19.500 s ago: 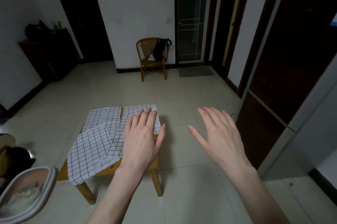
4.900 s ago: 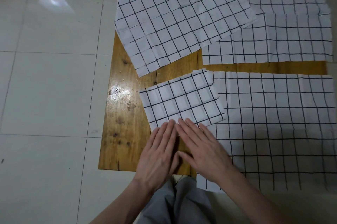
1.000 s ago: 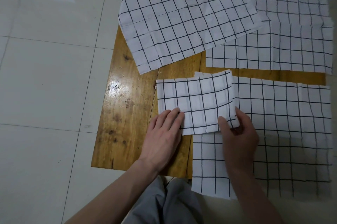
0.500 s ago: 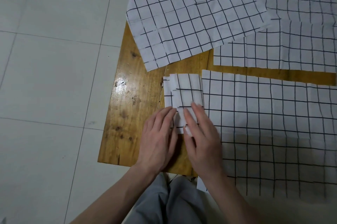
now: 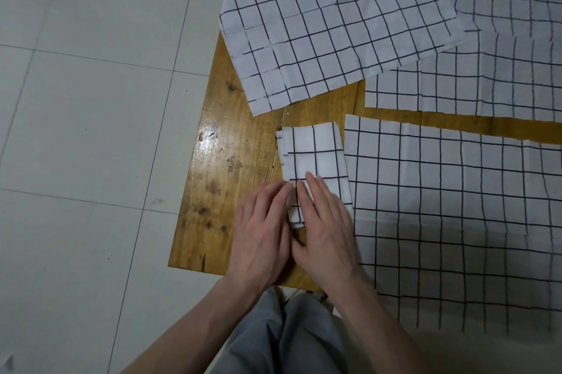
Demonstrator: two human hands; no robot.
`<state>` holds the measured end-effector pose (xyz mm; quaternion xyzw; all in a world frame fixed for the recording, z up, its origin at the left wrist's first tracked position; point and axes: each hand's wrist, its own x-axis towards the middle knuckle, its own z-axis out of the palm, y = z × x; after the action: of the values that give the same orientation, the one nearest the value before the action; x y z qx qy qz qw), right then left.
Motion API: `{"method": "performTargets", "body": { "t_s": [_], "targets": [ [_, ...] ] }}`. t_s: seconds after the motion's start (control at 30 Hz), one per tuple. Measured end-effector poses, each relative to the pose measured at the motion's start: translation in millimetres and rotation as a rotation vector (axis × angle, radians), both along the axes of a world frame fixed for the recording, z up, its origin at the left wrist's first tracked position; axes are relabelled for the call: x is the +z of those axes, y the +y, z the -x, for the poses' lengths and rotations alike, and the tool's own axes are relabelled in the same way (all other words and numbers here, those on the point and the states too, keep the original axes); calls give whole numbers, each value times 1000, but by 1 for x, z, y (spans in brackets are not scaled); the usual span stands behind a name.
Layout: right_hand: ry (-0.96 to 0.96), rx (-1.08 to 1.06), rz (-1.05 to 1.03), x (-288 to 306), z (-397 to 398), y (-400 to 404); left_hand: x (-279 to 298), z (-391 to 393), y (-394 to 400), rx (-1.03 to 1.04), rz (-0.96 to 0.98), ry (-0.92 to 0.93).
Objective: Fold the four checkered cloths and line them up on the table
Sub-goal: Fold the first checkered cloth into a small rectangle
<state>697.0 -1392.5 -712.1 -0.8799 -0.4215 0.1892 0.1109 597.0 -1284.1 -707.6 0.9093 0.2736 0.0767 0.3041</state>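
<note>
A small folded checkered cloth lies on the wooden table, near its front left. My left hand lies flat with straight fingers at the folded cloth's left edge. My right hand presses flat on the cloth's near part. Three unfolded checkered cloths lie spread out: one at the back left, tilted, one at the back right, and a large one at the front right hanging over the table's near edge.
Pale floor tiles surround the table on the left. My grey trouser legs show below the table's front edge. Bare wood shows along the table's left side and in a strip between the cloths.
Since a second ago the half-folded cloth was folded over to the left into a narrow packet. Both hands then came together and now press on its near end.
</note>
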Motion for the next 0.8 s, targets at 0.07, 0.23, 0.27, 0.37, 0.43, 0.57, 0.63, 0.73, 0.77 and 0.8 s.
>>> {"method": "performTargets", "body": {
  "t_s": [0.07, 0.23, 0.27, 0.37, 0.43, 0.57, 0.63, 0.73, 0.77, 0.8],
  "targets": [
    [-5, 29, 34, 6, -3, 1, 0, 2, -2, -7, 2, -45],
    [89, 42, -76, 19, -23, -3, 2, 1, -5, -70, 13, -143],
    [100, 11, -140, 19, -30, -4, 2, 1, -5, -93, 11, -136],
    [23, -65, -283, 19, -55, -9, 0, -1, -6, -221, -58, -64],
    [-30, -17, -296, 16, -75, -9, -3, 1, -7, -318, -117, 1],
    [-89, 193, -212, 8, -105, -3, -7, 4, -11, -395, -180, 102],
    [-95, 255, -153, 4, -110, -1, -7, 5, -11, -412, -224, 139],
    [-142, 284, -92, 3, -110, -2, -8, 13, -5, -456, -282, 199],
    [-170, 273, -78, 4, -108, -3, -8, 15, 0, -471, -302, 219],
    [-197, 256, -60, 5, -106, -5, -7, 18, 6, -483, -324, 235]
  ]
}}
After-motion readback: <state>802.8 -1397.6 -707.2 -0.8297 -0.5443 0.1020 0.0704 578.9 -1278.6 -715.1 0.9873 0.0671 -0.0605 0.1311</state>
